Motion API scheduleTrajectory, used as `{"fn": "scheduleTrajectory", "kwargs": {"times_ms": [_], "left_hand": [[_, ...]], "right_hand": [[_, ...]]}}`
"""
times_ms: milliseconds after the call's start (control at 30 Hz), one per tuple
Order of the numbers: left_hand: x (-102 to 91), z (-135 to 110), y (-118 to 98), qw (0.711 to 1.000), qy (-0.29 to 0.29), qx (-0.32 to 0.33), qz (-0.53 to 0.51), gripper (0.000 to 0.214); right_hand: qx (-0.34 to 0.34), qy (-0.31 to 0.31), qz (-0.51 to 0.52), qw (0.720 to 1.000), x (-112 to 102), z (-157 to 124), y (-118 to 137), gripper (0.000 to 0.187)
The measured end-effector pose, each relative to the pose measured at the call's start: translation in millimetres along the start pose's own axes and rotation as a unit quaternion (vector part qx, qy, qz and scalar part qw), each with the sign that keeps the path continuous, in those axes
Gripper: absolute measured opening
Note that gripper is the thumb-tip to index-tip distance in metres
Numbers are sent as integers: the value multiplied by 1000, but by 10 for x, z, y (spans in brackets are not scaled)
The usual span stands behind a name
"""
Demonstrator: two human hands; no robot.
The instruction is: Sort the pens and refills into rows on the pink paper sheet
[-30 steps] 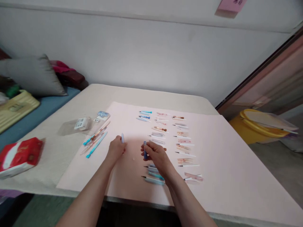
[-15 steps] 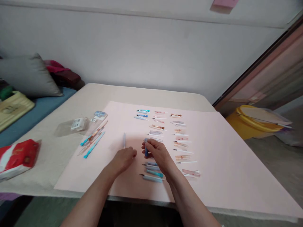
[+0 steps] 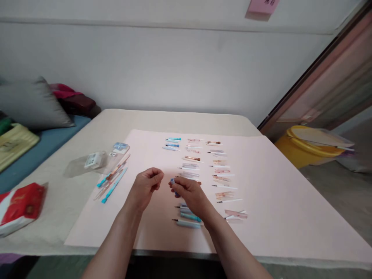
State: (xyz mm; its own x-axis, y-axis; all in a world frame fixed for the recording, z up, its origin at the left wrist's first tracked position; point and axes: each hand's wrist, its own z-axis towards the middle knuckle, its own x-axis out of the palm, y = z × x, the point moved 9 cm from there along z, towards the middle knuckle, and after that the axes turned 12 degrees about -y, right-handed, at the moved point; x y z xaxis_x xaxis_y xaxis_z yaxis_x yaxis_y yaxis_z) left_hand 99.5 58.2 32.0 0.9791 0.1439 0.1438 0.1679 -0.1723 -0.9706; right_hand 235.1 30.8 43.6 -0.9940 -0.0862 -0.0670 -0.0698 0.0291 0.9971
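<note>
My right hand (image 3: pixel 190 195) is closed on a small blue pen part (image 3: pixel 173 182), holding it just above a pink paper sheet (image 3: pixel 276 201). My left hand (image 3: pixel 144 186) hovers close beside it, thumb and fingers pinched together; I cannot make out what is between them. The two hands almost touch. Under and beyond them lie three rows of small pen parts (image 3: pixel 200 166), blue ones on the left and pink and brown ones to the right. Several blue pieces (image 3: pixel 187 217) lie under my right wrist.
On the beige table (image 3: pixel 72 201), left of the sheet, lie a clear plastic box (image 3: pixel 87 162) and a bundle of pens (image 3: pixel 113 179). A red packet (image 3: pixel 17 205) sits at the left edge. A grey pillow (image 3: pixel 31 104) is far left and a yellow bin (image 3: pixel 308 145) stands at the right.
My left hand put a light blue pen piece down on the sheet, then rose and pinched shut beside my right hand. My right hand kept the blue part and tilted it.
</note>
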Motion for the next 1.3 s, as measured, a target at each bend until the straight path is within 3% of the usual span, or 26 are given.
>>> {"fn": "scheduleTrajectory", "kwargs": {"times_ms": [100,233,667,767,933,1133,1300], "left_hand": [[74,-91,-17,993,24,-39,-106,11],[73,-158,-37,989,28,-42,-136,11],[53,-174,-138,998,17,18,54,17],[-27,-152,-136,1000,1,-6,12,25],[-252,-81,-221,998,-47,-2,-38,20],[-560,33,-248,988,-121,32,90,21],[-626,60,-209,980,-134,33,144,23]], "right_hand": [[-48,2,-44,998,65,-9,70,22],[-78,3,-84,993,122,-18,135,20],[-106,3,-104,989,86,-48,261,21],[-107,-4,-93,990,71,-51,257,18],[-133,7,-48,990,89,-77,340,13],[-165,21,14,986,96,-132,478,17],[-160,27,31,986,88,-160,492,17]]}}
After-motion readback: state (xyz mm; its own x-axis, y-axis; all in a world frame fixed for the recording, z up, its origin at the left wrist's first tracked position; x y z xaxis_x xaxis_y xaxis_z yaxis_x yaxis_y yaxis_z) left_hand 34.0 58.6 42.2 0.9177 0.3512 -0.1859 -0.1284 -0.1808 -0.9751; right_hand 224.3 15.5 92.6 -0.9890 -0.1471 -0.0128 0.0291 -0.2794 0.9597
